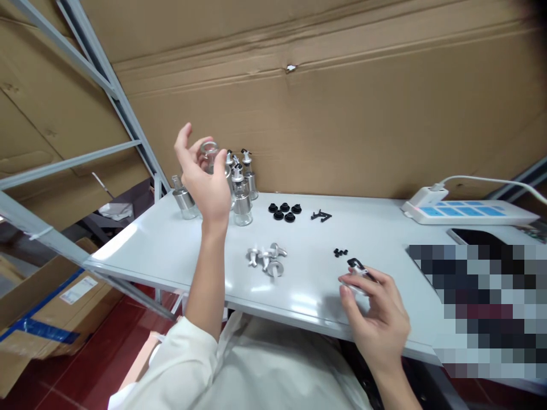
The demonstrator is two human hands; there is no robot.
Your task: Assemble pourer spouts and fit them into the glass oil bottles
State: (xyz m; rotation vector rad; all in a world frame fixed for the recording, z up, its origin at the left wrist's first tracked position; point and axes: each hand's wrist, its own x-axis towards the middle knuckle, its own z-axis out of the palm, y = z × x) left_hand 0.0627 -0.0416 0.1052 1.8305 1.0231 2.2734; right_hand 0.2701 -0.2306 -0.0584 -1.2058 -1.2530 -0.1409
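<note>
My left hand is raised at the left of the table, thumb and fingers around the neck of an uncapped clear glass bottle; most of its body is hidden behind the hand. Between the thumb and fingers of my right hand, low over the front edge, is a silver pourer spout with a black flip lever. Left of it lie several loose silver spout pieces. Just beyond the right hand are tiny black plugs. Farther back sit black ring-shaped stoppers and thin black levers.
Several bottles with spouts stand behind my left hand, and another bottle without a spout is at the far left. A power strip with a charger, and a phone, lie at the right. Cardboard walls the back; a metal frame rises left.
</note>
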